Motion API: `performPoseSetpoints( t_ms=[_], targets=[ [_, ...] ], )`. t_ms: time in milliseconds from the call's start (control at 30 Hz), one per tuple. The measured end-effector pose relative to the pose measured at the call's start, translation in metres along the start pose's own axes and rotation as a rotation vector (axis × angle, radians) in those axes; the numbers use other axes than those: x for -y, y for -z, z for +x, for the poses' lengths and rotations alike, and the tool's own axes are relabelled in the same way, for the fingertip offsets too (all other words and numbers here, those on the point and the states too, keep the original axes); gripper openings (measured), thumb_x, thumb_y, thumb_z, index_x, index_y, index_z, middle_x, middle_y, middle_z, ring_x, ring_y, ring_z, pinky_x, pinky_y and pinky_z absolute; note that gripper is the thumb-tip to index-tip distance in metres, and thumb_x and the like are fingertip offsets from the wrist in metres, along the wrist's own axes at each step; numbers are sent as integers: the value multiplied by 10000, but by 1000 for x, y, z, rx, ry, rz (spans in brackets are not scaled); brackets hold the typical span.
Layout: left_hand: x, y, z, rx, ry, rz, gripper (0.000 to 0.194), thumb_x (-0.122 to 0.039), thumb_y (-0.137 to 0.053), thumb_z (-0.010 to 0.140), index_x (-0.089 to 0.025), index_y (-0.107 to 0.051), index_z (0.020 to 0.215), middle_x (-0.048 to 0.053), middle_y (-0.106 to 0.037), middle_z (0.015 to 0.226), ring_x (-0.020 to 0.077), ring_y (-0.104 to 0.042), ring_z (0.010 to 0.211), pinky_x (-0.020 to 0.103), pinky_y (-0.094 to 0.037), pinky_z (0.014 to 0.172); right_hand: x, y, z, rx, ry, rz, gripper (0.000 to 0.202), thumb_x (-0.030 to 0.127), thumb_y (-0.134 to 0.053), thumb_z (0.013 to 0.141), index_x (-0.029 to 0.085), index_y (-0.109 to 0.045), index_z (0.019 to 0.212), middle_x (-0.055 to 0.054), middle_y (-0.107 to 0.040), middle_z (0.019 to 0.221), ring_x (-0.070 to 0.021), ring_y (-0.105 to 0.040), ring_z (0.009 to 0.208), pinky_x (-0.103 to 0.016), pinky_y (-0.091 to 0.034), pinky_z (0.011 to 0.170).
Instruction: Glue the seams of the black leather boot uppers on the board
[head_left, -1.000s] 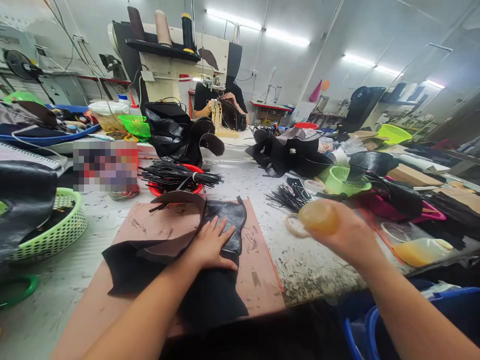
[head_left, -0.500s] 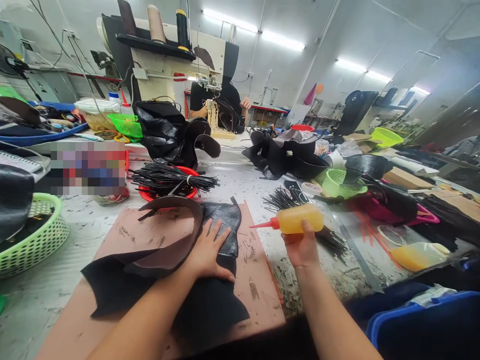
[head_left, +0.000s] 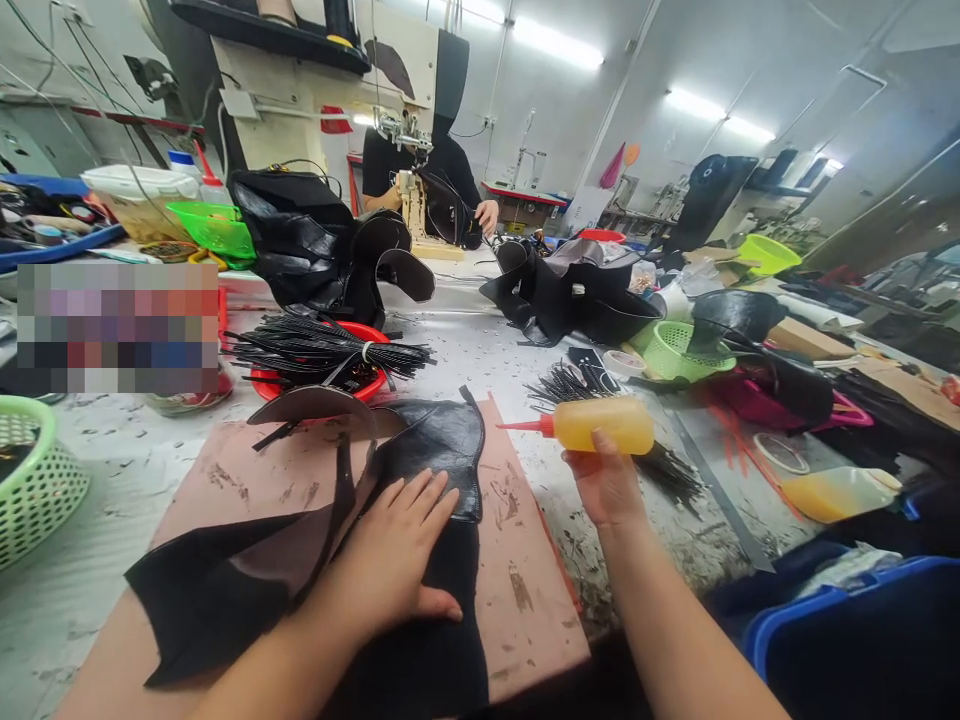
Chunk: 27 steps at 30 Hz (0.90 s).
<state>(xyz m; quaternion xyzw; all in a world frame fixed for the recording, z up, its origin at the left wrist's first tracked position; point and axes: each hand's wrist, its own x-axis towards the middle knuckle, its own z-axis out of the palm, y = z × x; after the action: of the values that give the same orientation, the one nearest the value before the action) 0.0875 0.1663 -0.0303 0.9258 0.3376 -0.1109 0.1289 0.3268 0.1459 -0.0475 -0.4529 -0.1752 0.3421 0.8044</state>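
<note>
In the head view, the person's left hand (head_left: pixel 397 545) lies flat with fingers slightly spread on a black leather piece (head_left: pixel 442 440), which rests on a pink board (head_left: pixel 525 620) at the near edge of the table (head_left: pixel 465 350). The left forearm covers part of the piece; its brown-lined flaps curl up beyond and beside the wrist. The right hand (head_left: pixel 609 490) grips a squeeze bottle (head_left: pixel 604 427) of amber liquid, held sideways above the table with its red nozzle (head_left: pixel 525 427) pointing left, toward the leather.

The squeeze bottle hides the middle of a strip bundle (head_left: pixel 559 382). Just past the board, a tied bunch of black strips (head_left: pixel 307 350) lies across a red bowl (head_left: pixel 373 388), close to the curled flaps. To the right are a metal ruler (head_left: pixel 724 490), a tape ring (head_left: pixel 780 468), a magenta basket (head_left: pixel 750 403) and a second bottle (head_left: pixel 832 493) lying on its side; a blue bin (head_left: pixel 825 600) stands below the table edge. A green basket (head_left: pixel 56 480) sits at the far left. Farther back, two heaps of dark leatherwork, one on the left (head_left: pixel 300 245) and one on the right (head_left: pixel 600 305), flank the way to a sewing machine (head_left: pixel 300 130), which partly hides a co-worker (head_left: pixel 457 160) in black. A pixelated patch conceals whatever stands left of the red bowl.
</note>
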Motion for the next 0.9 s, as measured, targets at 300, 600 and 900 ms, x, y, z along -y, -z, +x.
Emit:
performPoseSetpoints(
  t_ms=[300, 600, 900],
  targets=[
    [11, -14, 2, -71, -41, -33, 1050, -624, -695, 531, -176, -253, 1372, 100, -153, 1440, 295, -143, 1334, 496, -169, 1080, -10, -2, 11, 36, 99, -286, 450, 329, -798, 408, 173, -609, 786, -2, -623, 725, -141, -575, 619, -202, -450, 405],
    [11, -17, 4, -67, -35, -28, 1056, -671, -660, 536, -185, -238, 1373, 81, -132, 1443, 286, -143, 1336, 502, -165, 1080, -15, -4, 14, 31, 104, -392, 460, 346, -797, 417, 156, -618, 795, -30, -634, 726, -194, -595, 661, -265, -486, 433],
    [9, -15, 4, -53, -32, -34, 1043, -655, -667, 542, -184, -246, 1371, 86, -135, 1443, 287, -142, 1336, 499, -164, 1080, -22, 2, 18, 67, 148, -463, 490, 392, -781, 452, 163, -604, 847, -36, -642, 754, -225, -610, 707, -302, -505, 468]
  ],
)
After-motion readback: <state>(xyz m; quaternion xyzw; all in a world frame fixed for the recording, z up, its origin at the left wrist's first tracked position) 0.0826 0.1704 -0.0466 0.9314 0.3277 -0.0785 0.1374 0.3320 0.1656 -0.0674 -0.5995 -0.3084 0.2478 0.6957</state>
